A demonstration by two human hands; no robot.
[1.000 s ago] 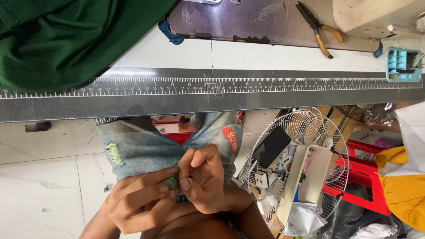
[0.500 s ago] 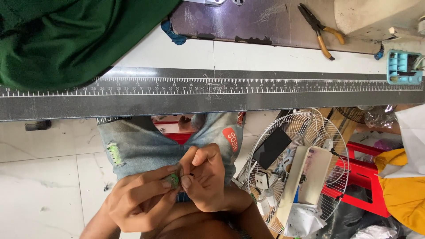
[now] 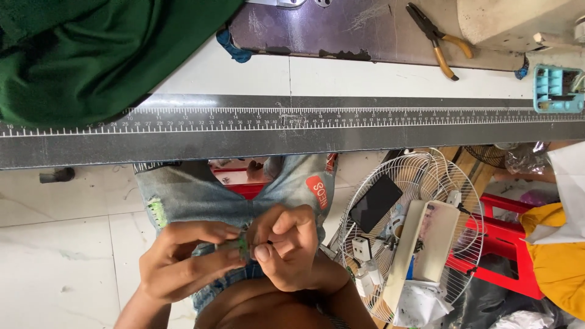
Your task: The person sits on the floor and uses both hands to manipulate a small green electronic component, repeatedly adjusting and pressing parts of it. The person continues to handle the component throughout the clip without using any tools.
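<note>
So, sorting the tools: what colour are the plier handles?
Yellow-orange handles on the pliers, dark jaws; the head view shows them.

Worktop edge lying above the lap

Fabric (image 3: 91,55) is lying on the worktop (image 3: 365,76) at left, pliers (image 3: 440,38) at right, the measuring strip (image 3: 292,125) running along its near edge; a fan (image 3: 420,231) is standing below right.
</note>
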